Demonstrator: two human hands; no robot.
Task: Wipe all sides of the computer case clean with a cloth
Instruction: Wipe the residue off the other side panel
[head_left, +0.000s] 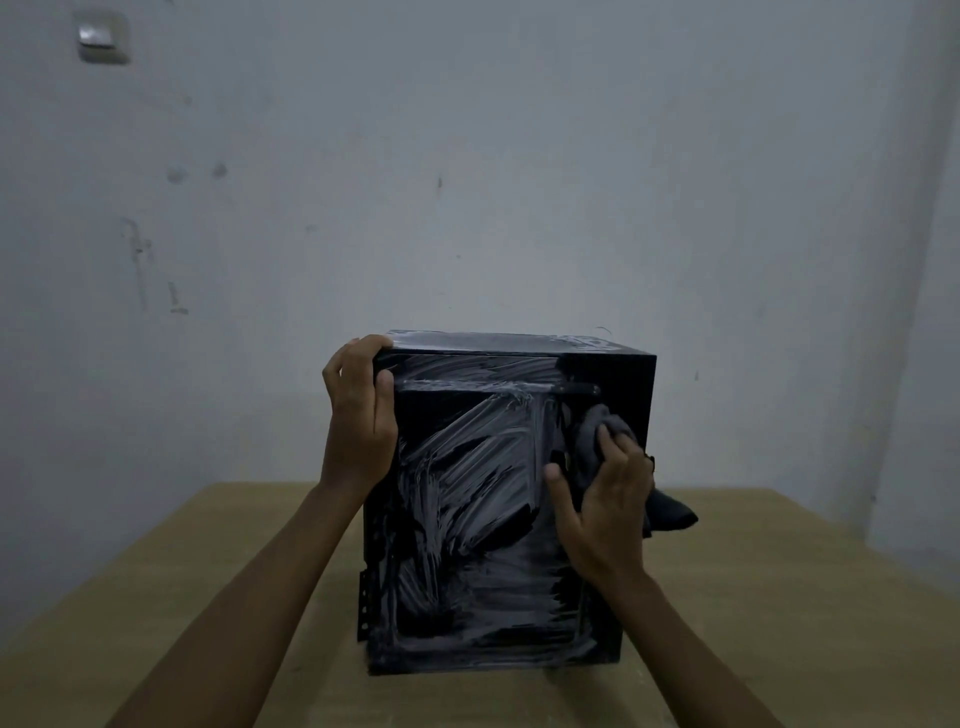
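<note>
A black computer case (483, 519) stands upright on a wooden table (779, 597), its side panel facing me and streaked with whitish smear marks. My left hand (358, 421) grips the case's upper left corner, fingers over the top edge and thumb on the facing panel. My right hand (608, 499) presses a dark grey cloth (597, 431) against the upper right part of the facing panel. A loose end of the cloth hangs out past the case's right edge. The back and far sides of the case are hidden.
The table runs up to a pale, scuffed wall (467, 182) just behind the case. A light switch (101, 36) sits high on the wall at the left. Bare tabletop lies on both sides of the case.
</note>
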